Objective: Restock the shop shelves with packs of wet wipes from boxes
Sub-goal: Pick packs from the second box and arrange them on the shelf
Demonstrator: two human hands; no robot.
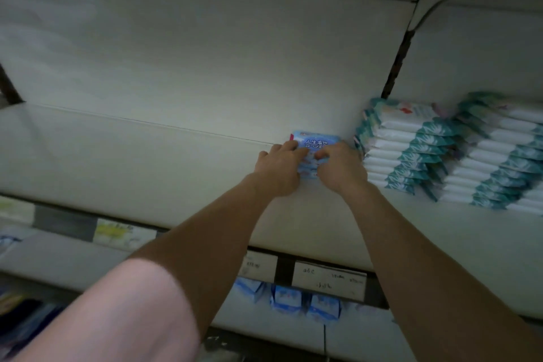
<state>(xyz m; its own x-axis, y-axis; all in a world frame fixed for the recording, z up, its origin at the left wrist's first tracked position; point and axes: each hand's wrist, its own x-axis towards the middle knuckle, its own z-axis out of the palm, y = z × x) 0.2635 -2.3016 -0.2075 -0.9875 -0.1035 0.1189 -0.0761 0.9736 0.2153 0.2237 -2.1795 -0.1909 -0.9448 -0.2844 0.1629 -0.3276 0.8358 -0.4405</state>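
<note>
A small stack of blue wet wipe packs (316, 141) stands on the white shelf (147, 161) against the back panel, right of centre. My left hand (279, 166) grips the stack's left side, fingers curled over its top. On the right side my right hand (340, 166) grips it the same way. The lower packs of the stack are mostly hidden behind my hands.
Two tall stacks of white and teal wipe packs (411, 150) (499, 161) stand just right of my hands. The shelf's left part is bare. Price labels (329, 279) hang on the shelf's front edge. Blue packs (293, 298) stand on the shelf below.
</note>
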